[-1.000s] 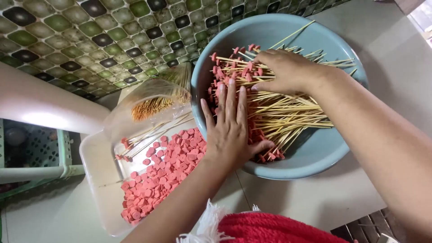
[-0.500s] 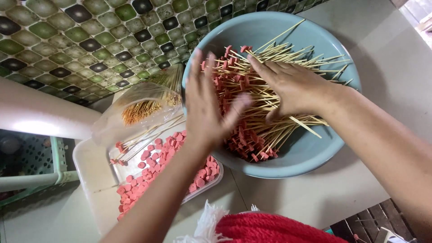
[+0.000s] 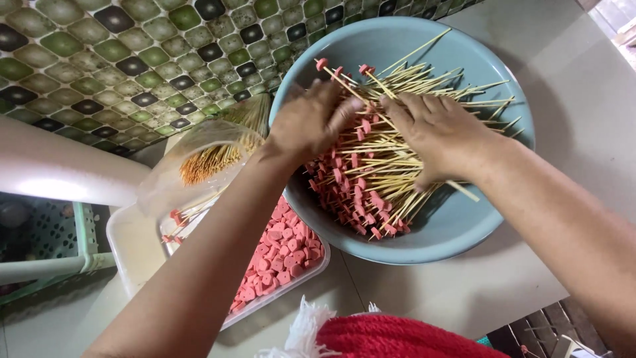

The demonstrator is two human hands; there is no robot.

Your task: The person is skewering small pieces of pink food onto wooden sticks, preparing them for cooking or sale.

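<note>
Both hands press spread fingers onto the heap of thin bamboo skewers tipped with pink sausage slices [image 3: 371, 179] — left hand [image 3: 308, 122], right hand [image 3: 437, 132] — inside the round pale-blue bowl [image 3: 464, 232]. Gathering looks underway; next calls for closing around a bundle. Beside it, a clear plastic tray of pink slices [image 3: 281, 262].

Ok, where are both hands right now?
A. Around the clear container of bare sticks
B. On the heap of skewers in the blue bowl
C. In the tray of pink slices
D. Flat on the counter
B: the left hand and right hand both rest on the skewers heaped in the blue bowl, while the tray of slices and the clear container lie off to the left, untouched.
</note>
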